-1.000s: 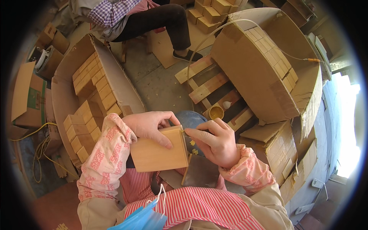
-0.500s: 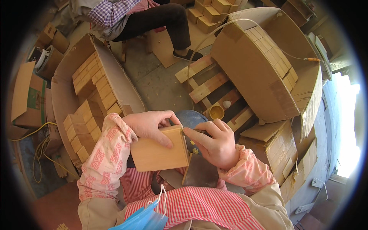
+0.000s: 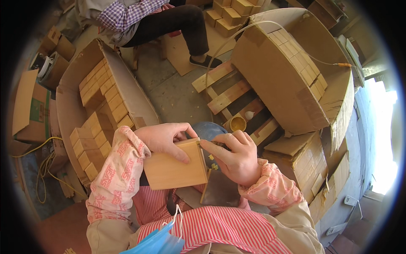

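Cardboard cartons crowd the concrete floor (image 3: 177,91) of this workshop, with a wooden pallet (image 3: 230,95) lying between them. Over the person's lap, a flat wooden box (image 3: 173,169) is held just above a striped apron (image 3: 220,230). The left hand (image 3: 163,137) closes over the box's top edge, fingers spread down its face and thumb behind, so it has a firm hold. The right hand (image 3: 237,158) sits at the box's right edge, thumb and forefinger pinched together at the upper corner; whether they grip something small there I cannot tell. Behind both hands a round blue object (image 3: 207,129) peeks out.

To the left, an open carton (image 3: 69,106) holds rows of similar wooden blocks (image 3: 101,101), with more stacked beside it. To the right, a big carton (image 3: 279,80) tilts on its side, packed with blocks too. A small yellow cup (image 3: 237,123) rests on the pallet, a white bottle tip just beside it. At the top of the view, another person (image 3: 139,17) in a checked shirt and dark trousers sits well apart. A blue face mask (image 3: 158,241) hangs at the wearer's chest.
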Motion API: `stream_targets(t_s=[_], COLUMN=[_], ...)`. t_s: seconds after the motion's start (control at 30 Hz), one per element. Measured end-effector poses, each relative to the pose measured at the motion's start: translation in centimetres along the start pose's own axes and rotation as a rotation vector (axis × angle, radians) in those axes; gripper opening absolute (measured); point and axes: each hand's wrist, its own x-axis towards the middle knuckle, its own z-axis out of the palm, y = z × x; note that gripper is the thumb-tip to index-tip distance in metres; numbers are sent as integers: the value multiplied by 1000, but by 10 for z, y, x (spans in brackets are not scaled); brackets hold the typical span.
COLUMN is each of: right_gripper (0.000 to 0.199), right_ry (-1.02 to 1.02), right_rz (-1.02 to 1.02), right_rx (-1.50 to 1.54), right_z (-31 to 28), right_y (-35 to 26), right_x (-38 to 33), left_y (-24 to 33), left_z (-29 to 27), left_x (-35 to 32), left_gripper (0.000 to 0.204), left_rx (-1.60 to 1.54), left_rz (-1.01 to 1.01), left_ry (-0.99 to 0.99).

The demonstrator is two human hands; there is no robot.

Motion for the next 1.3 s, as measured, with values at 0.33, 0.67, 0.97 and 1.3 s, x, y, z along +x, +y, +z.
stream_targets(t_s=[0.33, 0.67, 0.97, 1.3], right_gripper=[52, 48, 46, 35], right_ry=[10, -59, -42, 25], right_rz=[82, 91, 98, 181], right_rx=[-20, 46, 74, 248], right_z=[1, -4, -5, -6], right_y=[-3, -8, -10, 4], right_x=[-2, -4, -3, -9], left_y=[-1, -3, -4, -1], left_z=[0, 1, 2, 1], left_x=[1, 1, 0, 0], left_gripper=[85, 81, 83, 84], left_rx=[8, 14, -14, -51], left_rz=[-17, 9, 35, 1], left_ry=[-2, 5, 5, -8])
